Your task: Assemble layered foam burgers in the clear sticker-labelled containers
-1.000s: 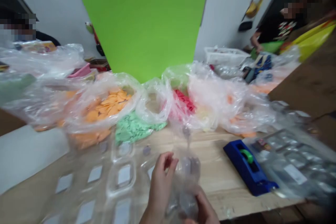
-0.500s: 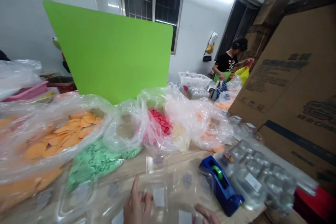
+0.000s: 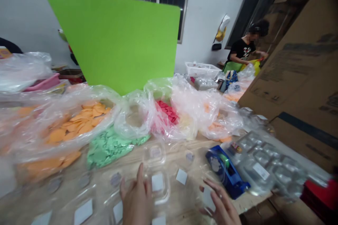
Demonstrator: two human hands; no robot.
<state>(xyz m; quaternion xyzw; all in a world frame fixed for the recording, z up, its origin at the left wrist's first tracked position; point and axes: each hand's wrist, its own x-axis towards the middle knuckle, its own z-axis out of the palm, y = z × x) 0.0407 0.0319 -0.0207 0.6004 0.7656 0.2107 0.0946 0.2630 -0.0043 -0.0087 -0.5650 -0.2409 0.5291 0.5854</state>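
My left hand (image 3: pixel 137 198) lies flat with fingers stretched over a clear plastic blister tray (image 3: pixel 158 182) on the wooden table (image 3: pixel 171 154). My right hand (image 3: pixel 220 204) hovers open, fingers spread, beside the same clear tray, close to a blue tape dispenser (image 3: pixel 227 172). White square labels (image 3: pixel 181 176) sit in the tray's pockets. Neither hand holds anything that I can make out.
Clear bags hold orange pieces (image 3: pixel 76 123), green pieces (image 3: pixel 108 147) and red pieces (image 3: pixel 167 110). A green board (image 3: pixel 118 38) stands behind them. Stacked clear trays (image 3: pixel 264 165) lie right, cardboard boxes (image 3: pixel 303 88) beyond. A person in black (image 3: pixel 241 51) works at the back.
The view has risen from the table to the room. My hands let go of the crumpled clear plastic and now spread open over the blister tray.
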